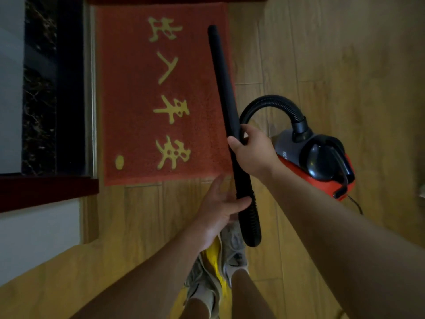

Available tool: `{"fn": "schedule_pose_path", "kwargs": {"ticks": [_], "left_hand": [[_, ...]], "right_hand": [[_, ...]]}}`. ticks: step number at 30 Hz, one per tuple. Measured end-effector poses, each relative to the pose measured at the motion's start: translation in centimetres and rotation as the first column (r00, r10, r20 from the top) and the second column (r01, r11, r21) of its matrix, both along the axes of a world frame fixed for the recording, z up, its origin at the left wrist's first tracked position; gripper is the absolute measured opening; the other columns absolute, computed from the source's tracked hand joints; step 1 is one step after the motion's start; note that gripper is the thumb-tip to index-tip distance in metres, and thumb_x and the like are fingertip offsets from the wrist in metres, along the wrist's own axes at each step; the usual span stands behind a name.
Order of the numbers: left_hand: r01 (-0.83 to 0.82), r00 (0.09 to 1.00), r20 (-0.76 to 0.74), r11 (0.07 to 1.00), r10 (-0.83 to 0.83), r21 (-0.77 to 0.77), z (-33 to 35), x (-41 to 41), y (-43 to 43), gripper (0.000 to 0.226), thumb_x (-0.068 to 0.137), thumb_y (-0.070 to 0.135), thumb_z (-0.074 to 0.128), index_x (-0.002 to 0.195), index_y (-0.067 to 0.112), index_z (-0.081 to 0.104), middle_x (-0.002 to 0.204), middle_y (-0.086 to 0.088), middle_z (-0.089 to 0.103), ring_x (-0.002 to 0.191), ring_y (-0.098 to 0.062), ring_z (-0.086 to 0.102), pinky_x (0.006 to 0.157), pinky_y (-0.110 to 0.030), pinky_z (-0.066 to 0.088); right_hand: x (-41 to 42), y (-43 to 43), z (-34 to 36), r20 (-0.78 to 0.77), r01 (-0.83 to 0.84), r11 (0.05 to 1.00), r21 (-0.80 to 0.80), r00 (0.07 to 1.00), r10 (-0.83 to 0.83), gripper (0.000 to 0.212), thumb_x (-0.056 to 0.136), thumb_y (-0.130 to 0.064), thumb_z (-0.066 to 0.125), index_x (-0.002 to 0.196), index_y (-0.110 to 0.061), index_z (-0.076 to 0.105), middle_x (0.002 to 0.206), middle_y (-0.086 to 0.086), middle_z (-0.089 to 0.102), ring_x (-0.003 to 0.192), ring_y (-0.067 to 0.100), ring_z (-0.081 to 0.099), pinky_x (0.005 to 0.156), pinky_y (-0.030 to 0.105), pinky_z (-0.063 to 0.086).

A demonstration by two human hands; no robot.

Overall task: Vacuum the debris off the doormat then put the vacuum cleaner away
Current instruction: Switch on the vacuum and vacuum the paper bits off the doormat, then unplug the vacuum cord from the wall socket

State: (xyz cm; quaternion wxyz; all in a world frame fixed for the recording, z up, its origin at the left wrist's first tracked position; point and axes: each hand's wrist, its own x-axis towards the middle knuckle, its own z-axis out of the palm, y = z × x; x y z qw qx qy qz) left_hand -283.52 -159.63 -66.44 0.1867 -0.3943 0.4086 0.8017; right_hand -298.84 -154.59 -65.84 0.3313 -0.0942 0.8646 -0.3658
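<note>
A red doormat (138,100) with yellow characters lies on the wooden floor. A long black vacuum wand (222,84) reaches over the mat's right edge, its tip near the far right corner. My right hand (253,150) grips the wand at its middle. Lower down, my left hand (220,203) holds the wand where the ribbed black hose (251,222) begins, thumb across it. The hose also arcs from behind my right hand to the red and black vacuum cleaner body (322,162), which sits on the floor right of the mat. No debris is plainly visible on the mat.
A dark door threshold and frame (69,88) border the mat on the left. A dark red ledge (46,192) juts out at lower left. My feet in sneakers (220,268) stand just below the mat. A thin cord (356,204) trails from the vacuum body.
</note>
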Motion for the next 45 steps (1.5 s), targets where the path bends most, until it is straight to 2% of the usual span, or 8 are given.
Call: {"fn": "schedule_pose_path", "kwargs": {"ticks": [6,10,17,24,29,31,39,45], "left_hand": [[-0.052,0.998,-0.03,0.998,0.051,-0.033,-0.2,0.8,2.1,0.085,0.089,-0.003,0.071,0.156,0.032,0.031,0.116,-0.03,0.069,0.108,-0.036,0.071,0.084,-0.044,0.058],[-0.055,0.998,-0.042,0.997,0.053,-0.048,-0.3,1.2,3.3,0.078,0.089,-0.004,0.071,0.151,0.034,0.042,0.112,-0.026,0.071,0.099,-0.027,0.075,0.069,-0.031,0.061],[-0.084,0.995,-0.059,0.992,0.079,-0.094,-0.3,0.7,6.7,0.074,0.091,-0.003,0.069,0.148,0.036,0.045,0.114,-0.03,0.069,0.1,-0.031,0.074,0.077,-0.041,0.06],[-0.165,0.986,-0.046,0.973,0.16,-0.161,-0.2,-1.4,11.6,0.065,0.091,0.0,0.07,0.135,0.045,0.054,0.119,-0.033,0.064,0.106,-0.039,0.07,0.073,-0.039,0.062],[-0.221,0.974,-0.01,0.943,0.226,-0.249,-0.4,-3.9,16.1,0.063,0.09,0.0,0.072,0.131,0.046,0.054,0.114,-0.027,0.069,0.094,-0.025,0.075,0.07,-0.037,0.06],[-0.218,0.972,0.017,0.932,0.232,-0.29,-0.9,-4.6,17.5,0.071,0.089,0.002,0.074,0.145,0.037,0.049,0.109,-0.022,0.073,0.093,-0.022,0.076,0.077,-0.045,0.061],[-0.247,0.956,0.063,0.904,0.286,-0.35,-3.4,-5.9,21.0,0.077,0.091,0.003,0.071,0.155,0.03,0.038,0.092,0.0,0.077,0.083,-0.016,0.076,0.072,-0.039,0.058],[-0.26,0.958,0.025,0.903,0.285,-0.343,-5.2,-6.1,22.7,0.073,0.093,0.003,0.068,0.153,0.029,0.037,0.098,-0.003,0.076,0.09,-0.018,0.077,0.072,-0.04,0.061]], "right_hand": [[1.3,1.0,-0.2,-0.023,-0.044,0.998,0.036,0.999,0.045,0.04,0.102,-0.032,0.057,0.138,-0.015,0.054,0.101,-0.006,0.064,0.087,0.011,0.062,0.068,0.024,0.046],[2.0,1.7,-0.4,0.012,-0.004,0.999,0.042,1.0,0.003,0.039,0.101,-0.032,0.059,0.136,-0.017,0.056,0.104,-0.001,0.069,0.093,0.019,0.067,0.083,0.038,0.057],[1.1,4.8,0.0,0.042,0.034,0.999,0.038,0.998,-0.036,0.036,0.098,-0.036,0.062,0.129,-0.018,0.061,0.095,-0.007,0.067,0.096,0.02,0.069,0.09,0.043,0.058],[-0.8,11.8,0.4,0.045,0.033,0.999,0.026,0.998,-0.035,0.048,0.096,-0.04,0.063,0.136,-0.014,0.055,0.109,-0.001,0.07,0.1,0.015,0.067,0.091,0.031,0.053],[-1.7,18.7,0.1,0.077,0.014,0.999,0.049,0.997,-0.017,0.045,0.096,-0.039,0.063,0.134,-0.016,0.057,0.106,-0.005,0.068,0.101,0.013,0.065,0.097,0.036,0.052],[-1.9,21.6,-0.1,0.12,0.004,0.999,0.047,0.993,-0.01,0.045,0.097,-0.039,0.063,0.135,-0.015,0.057,0.107,-0.007,0.067,0.101,0.011,0.065,0.096,0.034,0.052],[-3.5,32.2,-4.7,0.151,-0.006,0.982,0.191,0.988,-0.024,0.021,0.096,-0.038,0.063,0.092,-0.017,0.066,0.091,-0.001,0.073,0.087,0.02,0.071,0.082,0.04,0.057],[-4.8,36.9,-10.5,0.124,0.079,0.948,0.309,0.985,-0.123,0.032,0.091,-0.033,0.061,0.077,-0.005,0.065,0.074,0.012,0.07,0.075,0.034,0.07,0.075,0.052,0.059]]}}
